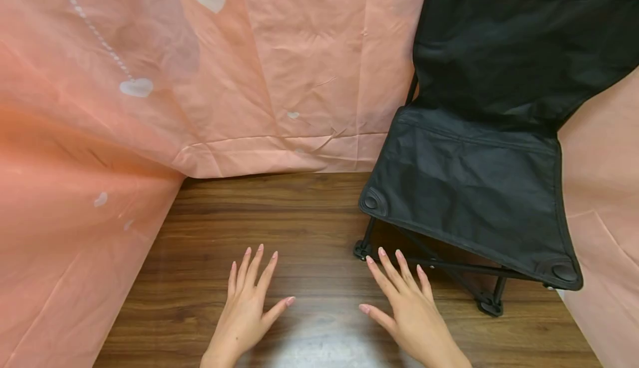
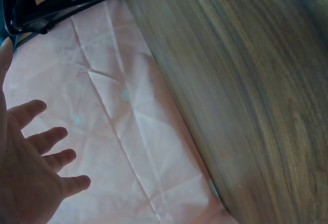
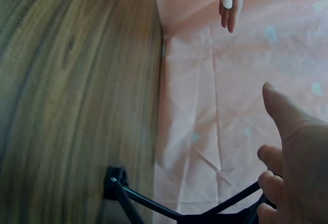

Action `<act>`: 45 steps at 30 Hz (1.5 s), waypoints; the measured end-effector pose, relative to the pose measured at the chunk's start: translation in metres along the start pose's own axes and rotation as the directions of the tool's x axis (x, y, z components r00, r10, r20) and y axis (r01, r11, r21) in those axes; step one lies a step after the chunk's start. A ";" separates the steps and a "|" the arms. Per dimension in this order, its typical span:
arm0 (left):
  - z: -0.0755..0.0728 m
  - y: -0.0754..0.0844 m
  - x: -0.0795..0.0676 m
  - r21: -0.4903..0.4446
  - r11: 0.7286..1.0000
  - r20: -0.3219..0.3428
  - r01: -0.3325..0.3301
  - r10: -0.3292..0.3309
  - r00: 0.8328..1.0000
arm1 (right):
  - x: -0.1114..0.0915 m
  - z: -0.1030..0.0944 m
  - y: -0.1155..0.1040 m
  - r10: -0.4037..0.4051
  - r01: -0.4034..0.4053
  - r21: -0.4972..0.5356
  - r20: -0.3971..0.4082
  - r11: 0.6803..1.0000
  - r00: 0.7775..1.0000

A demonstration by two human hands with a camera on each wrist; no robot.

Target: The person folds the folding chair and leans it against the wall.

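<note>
Both hands are held out over the wooden floor [image 1: 299, 229], palms down with fingers spread. My left hand [image 1: 244, 307] is at the lower middle of the head view and holds nothing; its spread fingers also show in the left wrist view. To its right, my right hand [image 1: 409, 312] is likewise without anything in its grasp. Its fingertips overlap the front leg frame of a black folding chair [image 1: 474, 174] in the head view. The chair stands upright at the right, with a fabric seat and backrest on thin black tubes.
Pink cloth [image 1: 309, 68] with white hearts hangs behind the floor and along both sides, its lower edge reaching the boards. The chair's black plastic feet [image 1: 490, 305] stand on the floor near my right hand. Light reflects off the boards between the hands.
</note>
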State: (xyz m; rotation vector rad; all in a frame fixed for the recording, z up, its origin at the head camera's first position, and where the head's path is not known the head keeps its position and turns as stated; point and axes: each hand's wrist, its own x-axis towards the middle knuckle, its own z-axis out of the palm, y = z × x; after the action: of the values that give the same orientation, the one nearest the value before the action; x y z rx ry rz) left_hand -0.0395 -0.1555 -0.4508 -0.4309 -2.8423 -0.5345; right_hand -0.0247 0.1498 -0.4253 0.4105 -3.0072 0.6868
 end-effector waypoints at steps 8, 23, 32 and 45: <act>-0.004 -0.001 0.003 -0.029 0.999 -0.026 -0.024 0.024 0.999 | 0.004 -0.011 0.002 -0.108 0.108 -0.037 0.000 0.994 0.994; -0.012 -0.009 0.019 -0.048 0.990 -0.056 -0.130 0.127 0.990 | 0.007 -0.037 0.014 -0.281 0.267 -0.161 -0.069 0.950 0.957; -0.016 -0.003 0.047 -0.115 0.974 -0.092 -0.195 0.185 0.978 | 0.009 -0.061 0.024 -0.240 0.223 -0.175 -0.082 0.959 0.967; -0.014 -0.005 0.064 -0.141 0.955 -0.113 -0.260 0.246 0.963 | 0.003 -0.087 0.046 -0.167 0.139 -0.202 -0.132 0.970 0.977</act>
State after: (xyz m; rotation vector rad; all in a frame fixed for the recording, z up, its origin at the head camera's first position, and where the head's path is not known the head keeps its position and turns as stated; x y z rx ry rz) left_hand -0.0984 -0.1497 -0.4225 -0.7640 -2.6110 -0.7045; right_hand -0.0426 0.2262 -0.3657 0.5486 -2.8294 0.3926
